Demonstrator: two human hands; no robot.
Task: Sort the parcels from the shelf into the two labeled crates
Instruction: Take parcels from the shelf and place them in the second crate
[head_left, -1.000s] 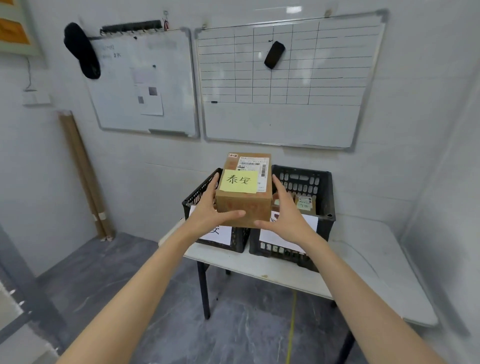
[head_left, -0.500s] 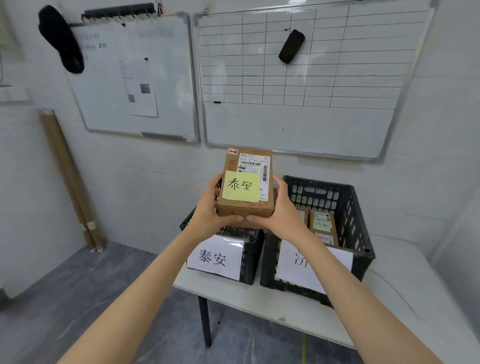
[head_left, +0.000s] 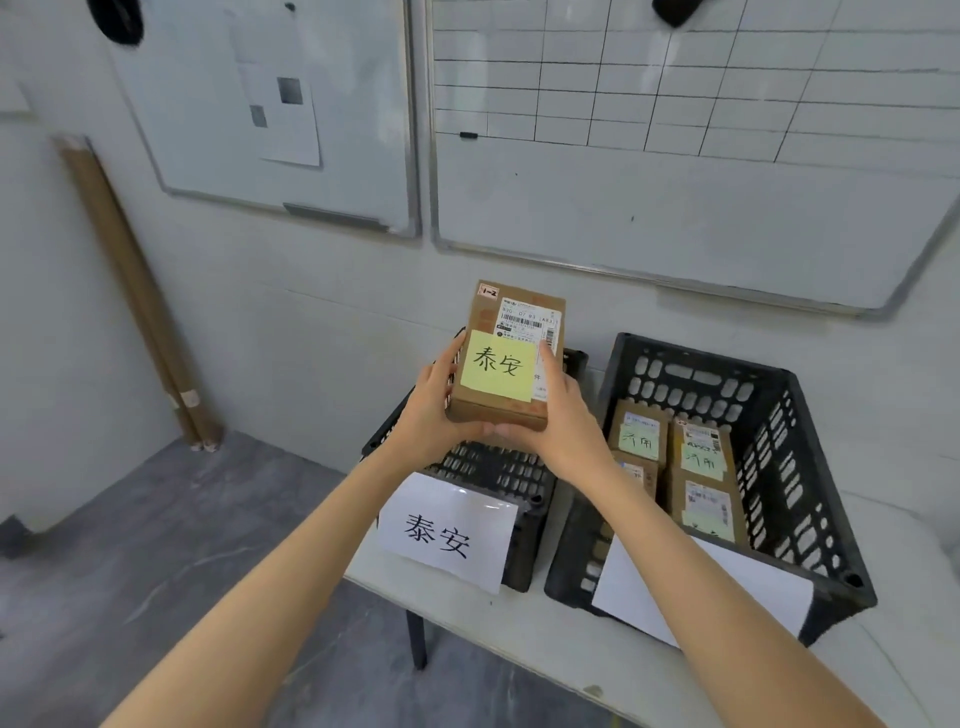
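Above the left crate (head_left: 524, 499), a brown parcel (head_left: 511, 358) is held in both hands. Yellow note (head_left: 497, 365) on its top face reads 泰安; printed shipping label (head_left: 527, 319) behind the note. Left hand (head_left: 428, 410) grips the parcel's left side, fingers curled under the near edge. Right hand (head_left: 563, 415) grips the right side, thumb along the top edge. Left crate carries a white sheet (head_left: 447, 530) marked 泰安; its interior is mostly hidden by the parcel and hands. Right crate (head_left: 779, 457), just beside it, holds several brown parcels (head_left: 701, 467) with green notes; its front sheet (head_left: 727, 587) is partly covered by the right forearm. Both crates sit on a white table (head_left: 519, 634). Two whiteboards (head_left: 675, 208) on the wall behind.
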